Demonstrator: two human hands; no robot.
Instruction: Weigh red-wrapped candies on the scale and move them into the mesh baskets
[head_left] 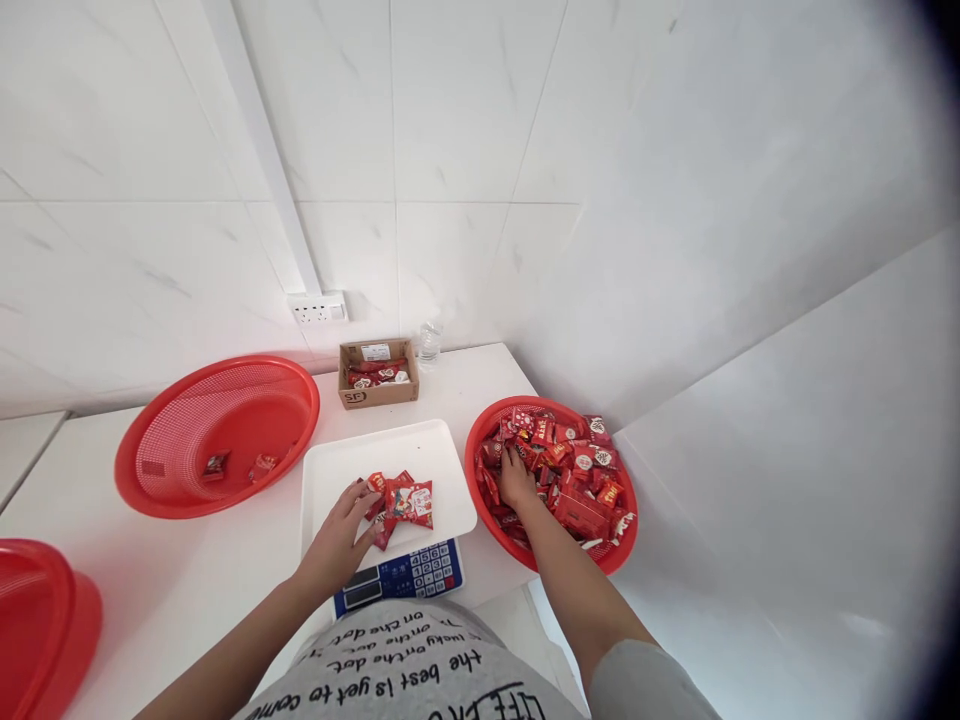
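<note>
My left hand (pixel 346 528) rests at the left side of a small heap of red snack packets (pixel 411 502) on a white scale tray (pixel 330 470). Its thumb and fingers are apart and touch the nearest packets without closing round one. Below the tray shows the scale's blue keypad (pixel 401 578). My right hand (pixel 517 480) reaches into a red basket (pixel 480 500) heaped with mixed red packets (pixel 581 510). Its fingers point down among them; the fingertips are hidden, so I cannot tell what they grip.
A red mesh basket (pixel 161 440) with a few packets tilts at the left. Another red basket (pixel 82 620) stands nearer at the left edge. Behind the tray are a small cardboard box (pixel 379 393) of packets and a clear plastic cup (pixel 430 342). A wall borders the table.
</note>
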